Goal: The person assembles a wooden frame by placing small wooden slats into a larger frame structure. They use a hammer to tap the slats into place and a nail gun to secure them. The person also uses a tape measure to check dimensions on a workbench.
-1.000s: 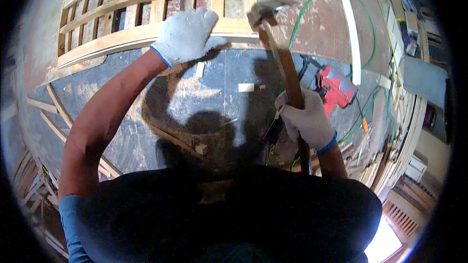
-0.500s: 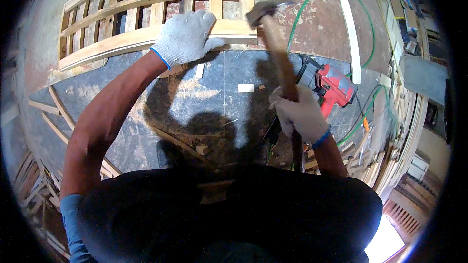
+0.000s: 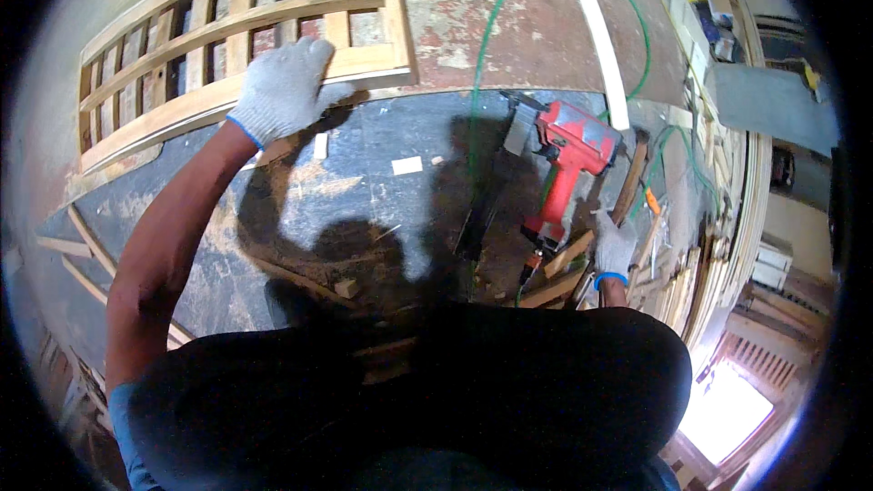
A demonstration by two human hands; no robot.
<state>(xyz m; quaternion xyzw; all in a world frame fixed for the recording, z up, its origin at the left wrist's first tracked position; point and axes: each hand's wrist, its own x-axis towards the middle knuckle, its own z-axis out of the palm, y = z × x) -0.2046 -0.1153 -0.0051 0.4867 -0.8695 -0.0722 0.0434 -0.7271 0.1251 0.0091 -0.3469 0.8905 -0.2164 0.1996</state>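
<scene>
My left hand [image 3: 282, 86], in a white knit glove with a blue cuff, lies with fingers extended over the near rail of a slatted wooden frame [image 3: 355, 61]. My right hand [image 3: 615, 244], gloved too, is low at the right, closed around the handle of a hammer [image 3: 629, 180]. The wooden handle points away from me, and its head end is hard to make out beside the nail gun. Left of that hand lies a red nail gun [image 3: 573, 150], its grip toward me and a hose fitting at its lower end.
A green air hose [image 3: 491, 23] loops behind the nail gun, crossing under a long white strip [image 3: 596, 32]. Small wood offcuts [image 3: 406, 165] and sawdust lie on the dark board [image 3: 364, 132]. Wood strips [image 3: 668, 295] are piled at the right; an orange-handled tool [image 3: 652, 201] lies nearby.
My right hand has lowered the hammer from over the board to the far side of the nail gun, at the right. The left hand stays on the frame; the whole view has shifted.
</scene>
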